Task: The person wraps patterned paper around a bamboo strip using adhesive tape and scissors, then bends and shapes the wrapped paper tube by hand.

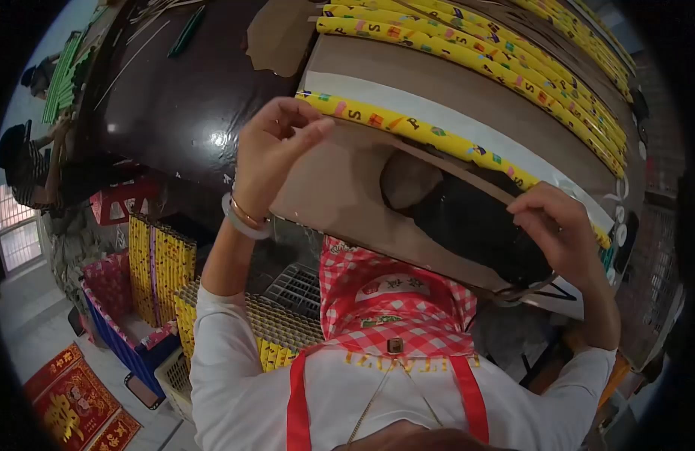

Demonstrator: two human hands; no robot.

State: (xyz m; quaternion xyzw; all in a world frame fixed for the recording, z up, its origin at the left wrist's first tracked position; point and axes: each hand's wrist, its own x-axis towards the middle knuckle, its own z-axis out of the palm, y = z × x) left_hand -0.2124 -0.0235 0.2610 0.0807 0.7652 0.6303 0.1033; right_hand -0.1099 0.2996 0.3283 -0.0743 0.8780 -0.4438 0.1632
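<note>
A long yellow roll (415, 129) with printed letters and small coloured pictures lies across the brown work surface in front of me. My left hand (283, 139) is at its left end, with thumb and curled fingers closed at the roll's lower edge. Further right, my right hand (558, 225) has its fingers bent inward against the lower edge near the other end. A narrow brown strip runs along that edge between the hands. A pale sheet band (370, 89) shows just beyond the roll.
Several similar yellow rolls (468, 56) lie at the far side. Thin sticks and a green tool (186, 31) rest on the dark table (167, 98). Bundled yellow tubes stand in a blue box (129, 346) at lower left. Two other people (24, 161) are at far left.
</note>
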